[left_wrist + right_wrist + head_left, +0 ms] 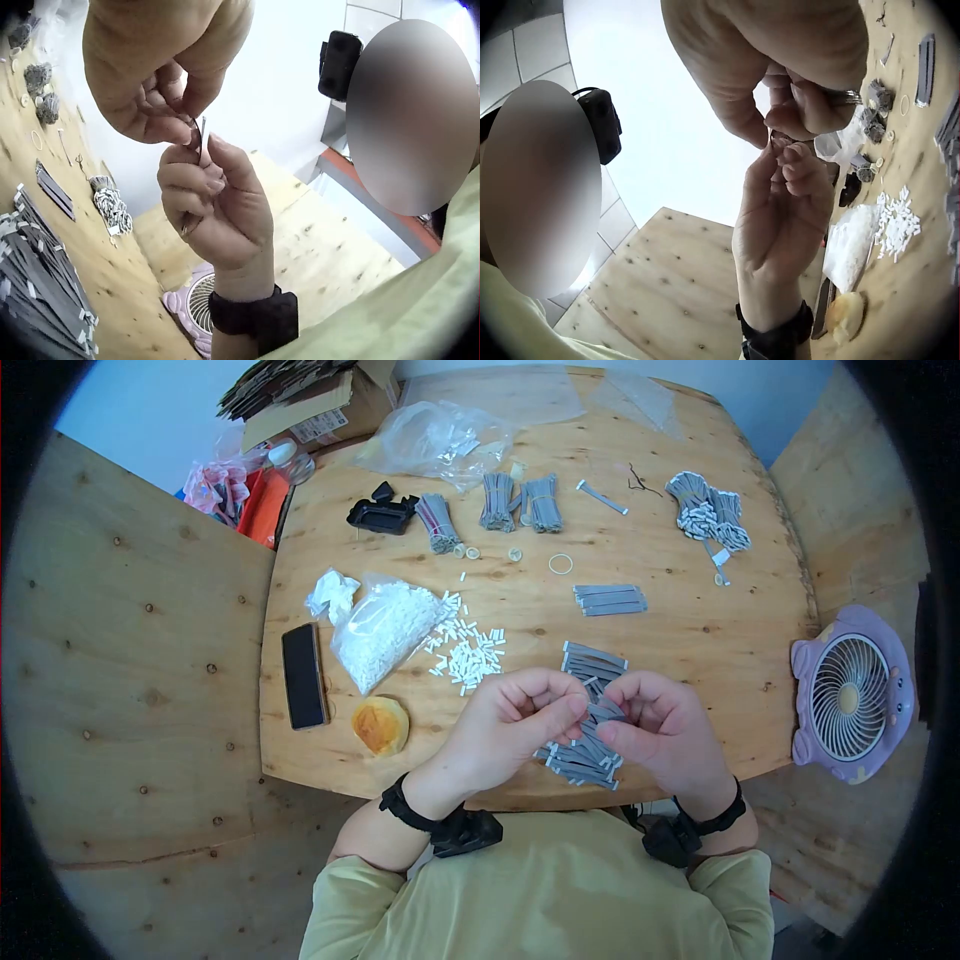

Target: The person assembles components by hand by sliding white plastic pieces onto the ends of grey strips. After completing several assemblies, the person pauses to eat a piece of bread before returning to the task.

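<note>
Over a pile of grey strips with white ends (583,765), the left hand (525,720) and right hand (665,735) meet at their fingertips. Between them, both pinch a thin grey strip (603,712). In the left wrist view the left hand (161,67) is above, the right hand (221,202) below, and the strip (201,142) shows edge-on with a pale end. From the right wrist view, the right hand (780,60) is on top and the left hand (780,217) beneath; fingers hide most of the strip.
Four or so grey strips (610,600) lie beyond the pile. Left are white tubes (470,660), their bag (385,630), a bun (380,726) and a phone (304,676). Bundles (541,505) and a black tray (382,515) lie farther back; a fan (850,695) stands right.
</note>
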Motion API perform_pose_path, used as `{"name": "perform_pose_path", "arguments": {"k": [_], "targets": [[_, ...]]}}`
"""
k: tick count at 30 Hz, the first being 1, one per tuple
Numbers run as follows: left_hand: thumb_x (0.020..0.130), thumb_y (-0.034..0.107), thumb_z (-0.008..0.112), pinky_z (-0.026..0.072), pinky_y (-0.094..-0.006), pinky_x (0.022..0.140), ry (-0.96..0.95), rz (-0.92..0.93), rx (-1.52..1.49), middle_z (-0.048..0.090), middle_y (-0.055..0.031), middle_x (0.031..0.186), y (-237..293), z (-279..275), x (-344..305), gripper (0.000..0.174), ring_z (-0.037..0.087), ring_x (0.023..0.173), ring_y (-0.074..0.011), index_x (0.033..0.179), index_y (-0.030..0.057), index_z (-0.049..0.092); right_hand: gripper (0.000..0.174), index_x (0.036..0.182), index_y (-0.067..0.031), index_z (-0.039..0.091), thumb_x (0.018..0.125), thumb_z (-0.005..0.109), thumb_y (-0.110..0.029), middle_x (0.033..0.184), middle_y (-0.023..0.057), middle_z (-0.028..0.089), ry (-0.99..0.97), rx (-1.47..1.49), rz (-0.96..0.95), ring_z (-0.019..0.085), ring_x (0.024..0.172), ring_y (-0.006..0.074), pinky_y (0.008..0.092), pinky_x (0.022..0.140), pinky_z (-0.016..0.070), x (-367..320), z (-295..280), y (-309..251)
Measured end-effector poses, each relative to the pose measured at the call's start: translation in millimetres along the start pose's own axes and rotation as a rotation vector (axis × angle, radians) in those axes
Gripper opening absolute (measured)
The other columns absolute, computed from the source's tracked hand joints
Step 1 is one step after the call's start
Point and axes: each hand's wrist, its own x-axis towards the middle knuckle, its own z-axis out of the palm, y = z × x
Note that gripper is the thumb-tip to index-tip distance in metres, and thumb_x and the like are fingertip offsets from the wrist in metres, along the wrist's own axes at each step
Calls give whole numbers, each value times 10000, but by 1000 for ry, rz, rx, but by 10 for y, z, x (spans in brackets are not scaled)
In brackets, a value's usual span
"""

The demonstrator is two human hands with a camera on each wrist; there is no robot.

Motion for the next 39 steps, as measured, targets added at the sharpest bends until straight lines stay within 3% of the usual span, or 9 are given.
{"name": "perform_pose_path", "arguments": {"k": [7, 10, 19, 39], "targets": [[824, 99, 547, 461, -200, 635, -3, -17, 26, 588, -26, 764, 30, 22, 4, 121, 558, 676, -77, 890, -1, 567, 93, 866, -2, 527, 816, 553, -76, 795, 4, 564, 75, -37, 47, 521, 714, 39, 181, 630, 430, -2, -14, 8], [836, 113, 537, 440, -172, 615, -30, -17, 20, 582, -4, 777, 28, 13, 5, 135, 532, 676, -44, 915, 8, 569, 90, 859, -6, 530, 813, 558, -78, 784, -3, 560, 82, 6, 34, 515, 703, 34, 177, 612, 425, -26, -44, 26], [812, 54, 545, 463, -190, 568, -103, -86, -202, 602, -67, 789, 43, -24, 5, 139, 561, 641, -89, 932, -13, 562, 82, 824, -14, 534, 798, 579, -78, 760, -8, 550, 22, 45, 40, 506, 679, 28, 170, 587, 418, -60, -64, 22], [802, 57, 561, 437, -177, 517, -115, -117, -164, 607, -57, 738, 77, 23, -35, 128, 556, 594, -72, 908, -9, 590, 97, 801, -17, 521, 783, 595, -76, 736, -7, 543, 15, -47, 17, 500, 652, 25, 165, 561, 413, -87, -30, 5]]}}
